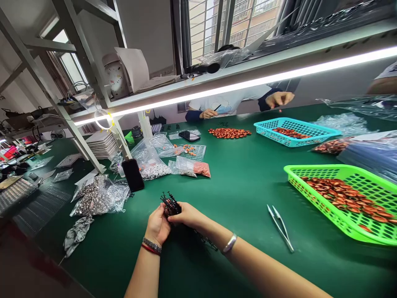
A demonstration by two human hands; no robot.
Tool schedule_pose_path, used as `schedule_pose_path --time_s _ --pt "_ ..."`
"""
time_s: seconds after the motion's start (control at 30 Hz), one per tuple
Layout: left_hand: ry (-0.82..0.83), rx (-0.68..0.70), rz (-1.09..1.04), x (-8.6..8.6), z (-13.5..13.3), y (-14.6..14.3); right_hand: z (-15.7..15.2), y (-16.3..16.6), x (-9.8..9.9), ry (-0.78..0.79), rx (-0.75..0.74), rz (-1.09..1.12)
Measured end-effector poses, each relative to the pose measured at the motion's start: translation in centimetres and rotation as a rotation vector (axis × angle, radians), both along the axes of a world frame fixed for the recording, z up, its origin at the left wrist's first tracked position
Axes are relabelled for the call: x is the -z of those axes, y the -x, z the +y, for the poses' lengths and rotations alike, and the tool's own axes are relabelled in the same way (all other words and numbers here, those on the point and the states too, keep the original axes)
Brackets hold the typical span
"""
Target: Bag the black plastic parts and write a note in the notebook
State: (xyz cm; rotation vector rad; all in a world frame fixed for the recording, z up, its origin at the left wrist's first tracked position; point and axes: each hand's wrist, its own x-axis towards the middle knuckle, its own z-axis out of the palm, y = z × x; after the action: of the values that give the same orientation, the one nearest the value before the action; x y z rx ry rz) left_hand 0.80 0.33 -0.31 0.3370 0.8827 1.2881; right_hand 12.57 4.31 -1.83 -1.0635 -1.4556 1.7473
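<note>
A bundle of thin black branching plastic pieces (170, 204) sticks up between my two hands above the green tabletop. My left hand (159, 225) is closed around its lower left side. From the right, my right hand (186, 215) grips the same bundle, thumb towards the left hand. The lower end of the bundle is hidden by my fingers. More black pieces (206, 241) lie partly covered beneath my right forearm. White tweezers (281, 227) rest on the table to the right, apart from both hands.
A green basket (322, 215) of copper-coloured pieces stands right; a blue basket (294, 141) is behind it. Bags of metallic beads (96, 198), a phone (132, 174) and a crumpled grey cloth (77, 234) lie left. Across the table, a co-worker's hand (209, 113) holds a dark, thin tool.
</note>
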Motion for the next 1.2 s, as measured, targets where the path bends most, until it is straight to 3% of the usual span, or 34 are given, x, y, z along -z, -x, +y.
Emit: schedule_pose_path --time_s 0.43,0.7,0.87,1.07,1.2 --pt "-0.046 0.071 0.047 0.3 -0.3 0.6 -0.4 -0.2 -1.9 0.077 0.004 0.074" --pt "-0.084 -0.040 0.067 0.4 0.2 0.8 -1.0 -1.4 -1.5 -0.039 -0.087 -0.013" --pt "-0.186 -0.150 0.047 -0.7 0.0 0.9 -2.2 -0.9 -0.8 -0.052 -0.104 -0.076" --pt "-0.409 -0.199 0.115 -2.3 -0.9 1.0 -1.7 -0.1 -3.5 -0.246 0.106 0.143" --pt "-0.584 -0.146 0.296 -2.5 -1.4 0.6 -1.6 0.3 -3.5 -0.363 0.216 0.237"
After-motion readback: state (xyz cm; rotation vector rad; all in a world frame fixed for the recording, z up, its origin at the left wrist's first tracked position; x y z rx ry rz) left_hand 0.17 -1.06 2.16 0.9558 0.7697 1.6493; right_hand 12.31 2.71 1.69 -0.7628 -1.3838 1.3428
